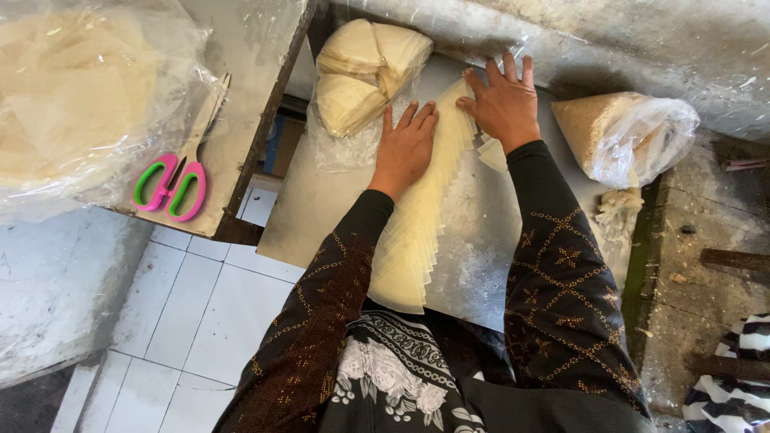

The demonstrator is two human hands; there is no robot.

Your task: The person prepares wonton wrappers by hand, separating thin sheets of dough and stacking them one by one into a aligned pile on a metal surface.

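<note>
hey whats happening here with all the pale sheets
A person in dark patterned sleeves has both palms pressed flat on a long fanned row of thin pale sheets on a floury metal board. The left hand and right hand rest at the row's far end. Bagged sheet stacks lie beyond, and pink and green scissors lie on the table to the left.

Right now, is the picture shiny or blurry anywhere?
Head view: daylight glares off the plastic bag at top left and the plastic sheet at the top; the hands and the row of thin dough sheets look sharp; straight edges bend near the corners.
</note>
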